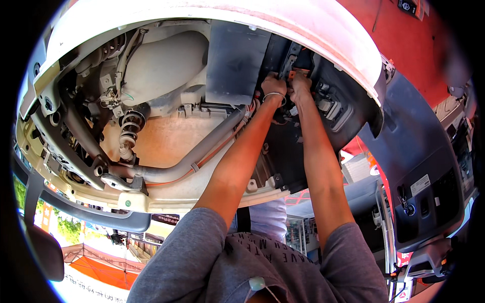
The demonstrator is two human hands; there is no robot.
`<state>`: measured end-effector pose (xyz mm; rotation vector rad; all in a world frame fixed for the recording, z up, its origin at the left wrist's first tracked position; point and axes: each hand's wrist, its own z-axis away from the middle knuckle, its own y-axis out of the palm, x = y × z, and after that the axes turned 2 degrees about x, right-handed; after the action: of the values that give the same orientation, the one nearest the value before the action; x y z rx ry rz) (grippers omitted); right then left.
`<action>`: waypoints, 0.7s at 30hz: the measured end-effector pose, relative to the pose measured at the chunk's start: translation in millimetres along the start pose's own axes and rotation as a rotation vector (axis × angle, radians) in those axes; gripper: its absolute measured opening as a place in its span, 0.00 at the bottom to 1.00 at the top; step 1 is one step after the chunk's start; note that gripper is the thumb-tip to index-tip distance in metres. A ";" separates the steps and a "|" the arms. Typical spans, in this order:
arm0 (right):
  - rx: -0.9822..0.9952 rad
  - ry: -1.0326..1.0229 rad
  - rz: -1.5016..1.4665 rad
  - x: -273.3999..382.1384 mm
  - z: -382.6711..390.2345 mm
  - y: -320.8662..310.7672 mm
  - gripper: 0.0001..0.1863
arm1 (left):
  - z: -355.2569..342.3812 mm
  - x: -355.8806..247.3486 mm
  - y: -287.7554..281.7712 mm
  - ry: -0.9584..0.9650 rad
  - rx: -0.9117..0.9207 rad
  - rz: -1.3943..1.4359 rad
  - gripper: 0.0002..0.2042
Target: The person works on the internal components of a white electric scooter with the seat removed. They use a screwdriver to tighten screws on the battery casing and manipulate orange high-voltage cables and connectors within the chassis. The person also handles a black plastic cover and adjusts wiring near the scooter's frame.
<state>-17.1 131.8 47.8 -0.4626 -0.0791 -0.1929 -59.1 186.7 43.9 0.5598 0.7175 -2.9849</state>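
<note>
Inside an open white vehicle body (353, 30), my left hand (274, 87), with a bangle at the wrist, reaches into a dark recess with its fingers curled. My right hand (301, 86) is curled just beside it, around a small orange piece (292, 75) and a dark metal bracket (290, 61); what either hand grips is hidden. A flat grey plate (230, 60) lies left of my hands. Dark connectors and fittings (328, 108) sit to their right on black plastic.
A pale moulded tank (166, 65), a coil-spring shock (132, 126) and a bent grey tube (179, 172) with an orange cable fill the left of the opening. A dark panel (419, 146) stands at the right, before a red surface (409, 40).
</note>
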 end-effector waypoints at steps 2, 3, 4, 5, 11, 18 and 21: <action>-0.012 0.010 0.012 6.4 5.3 4.5 0.15 | 0.7 -0.7 -1.6 0.016 -0.013 -0.006 0.06; 0.024 0.045 0.029 7.9 1.7 3.8 0.15 | 1.7 0.1 -2.9 0.025 -0.016 -0.012 0.06; 0.061 0.080 0.046 11.1 -4.4 1.0 0.15 | 1.8 1.5 -2.8 0.010 -0.014 0.010 0.06; 0.098 0.116 0.062 13.7 -9.1 -2.3 0.16 | 0.4 4.0 -0.5 0.029 -0.015 0.018 0.07; 0.083 0.157 -0.208 3.2 -4.1 1.4 0.12 | -6.7 9.4 0.5 -0.014 0.109 0.069 0.12; 0.131 -0.003 0.012 -1.7 -8.8 -5.2 0.12 | 0.4 9.1 -8.6 0.067 0.054 0.132 0.11; 0.087 -0.301 0.401 -1.7 -2.6 -2.9 0.13 | 2.6 8.8 -10.6 0.081 0.076 0.155 0.12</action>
<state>-19.3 128.4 46.5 -0.4089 -0.2850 0.2745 -69.3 195.6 47.6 0.7094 0.5391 -2.8702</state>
